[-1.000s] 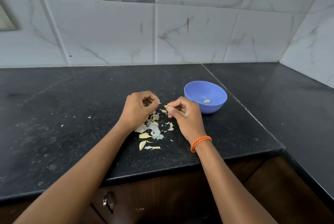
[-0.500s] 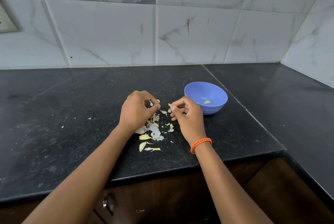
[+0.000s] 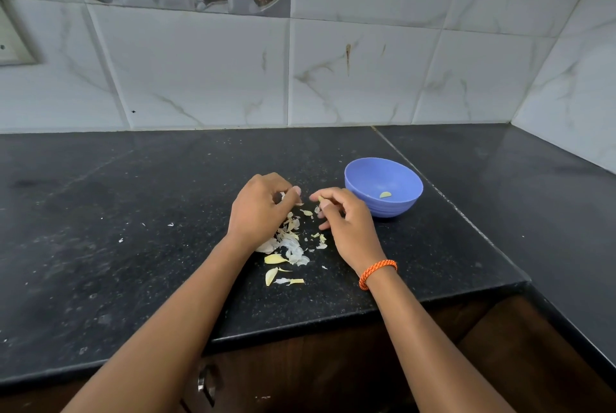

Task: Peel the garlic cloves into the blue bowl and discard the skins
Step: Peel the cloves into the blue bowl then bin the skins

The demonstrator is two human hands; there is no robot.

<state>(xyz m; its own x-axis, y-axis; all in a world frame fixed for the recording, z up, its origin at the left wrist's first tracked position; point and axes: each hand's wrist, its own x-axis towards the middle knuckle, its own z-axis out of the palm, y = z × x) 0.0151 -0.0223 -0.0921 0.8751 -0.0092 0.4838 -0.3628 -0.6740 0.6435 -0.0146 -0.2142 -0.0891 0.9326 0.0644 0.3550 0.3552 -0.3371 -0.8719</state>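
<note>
1. garlic clove (image 3: 321,198), a small pale piece, is pinched at the fingertips of the right hand (image 3: 346,222); its long axis is too small to tell.
2. left of it, the left hand (image 3: 258,209) has fingers curled with thumb and forefinger close together over a whitish flake; whether it truly holds that flake i cannot tell. a narrow gap separates the two hands' fingertips.
3. below and between the hands, a pile of skins (image 3: 290,239) lies on the black countertop (image 3: 100,246), with two yellowish unpeeled cloves (image 3: 274,259) just nearer the person.
4. right of the right hand, just beside its knuckles, stands the blue bowl (image 3: 383,209) holding one peeled clove (image 3: 385,195).
5. judgement: the right hand is the nearer one to the bowl, so a short move rightward and slightly away over the rim would drop the clove in. nothing stands between hand and bowl.
6. judgement: the task is early; one clove is in the bowl, more wait, and the skins are not yet discarded.
7. an orange bracelet (image 3: 378,273) circles the right wrist.
</note>
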